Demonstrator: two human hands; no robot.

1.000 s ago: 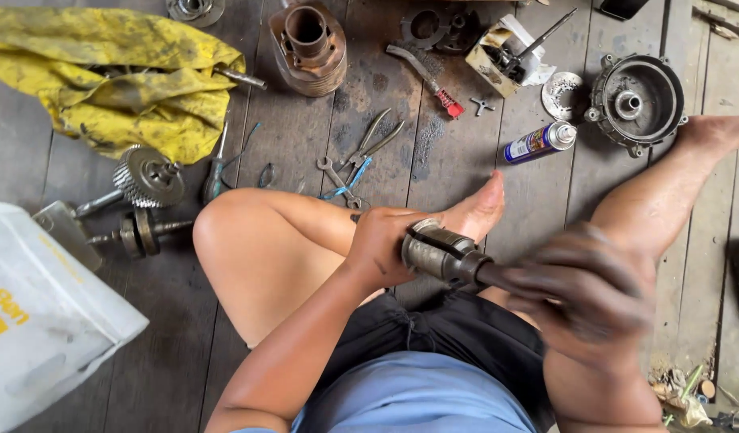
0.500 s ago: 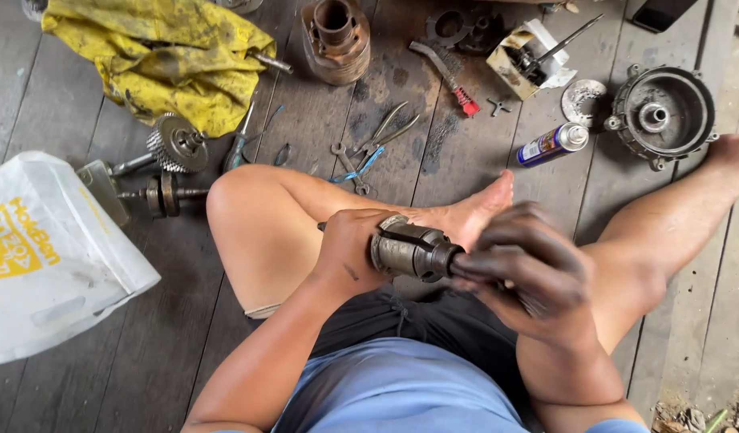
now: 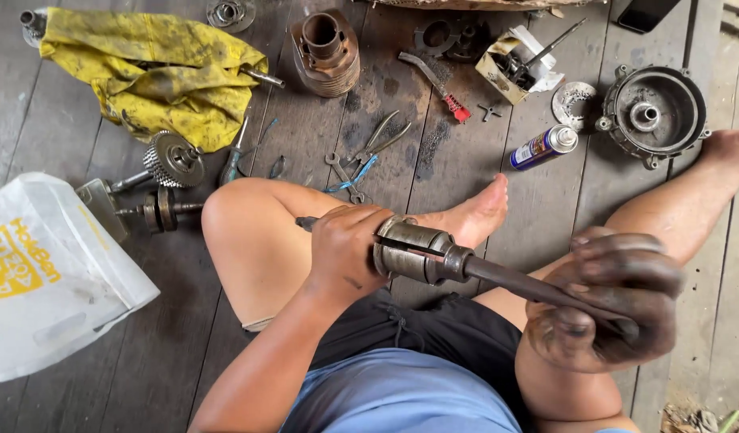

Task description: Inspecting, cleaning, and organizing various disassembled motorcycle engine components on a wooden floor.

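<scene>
I sit on a wooden plank floor with my legs folded. My left hand grips the left end of a grey metal piston held level over my lap. A long dark connecting rod runs from the piston down to the right. My right hand, black with grease, is wrapped around the rod's far end. My bare foot lies just behind the piston.
Scattered on the planks are a yellow rag, a rusty cylinder, gears on shafts, pliers and wrenches, a spray can, a round engine cover, a small box of parts and a white plastic bag.
The rod has come out further from the piston, and my right hand has slid down and to the right along it. The view has shifted slightly.
</scene>
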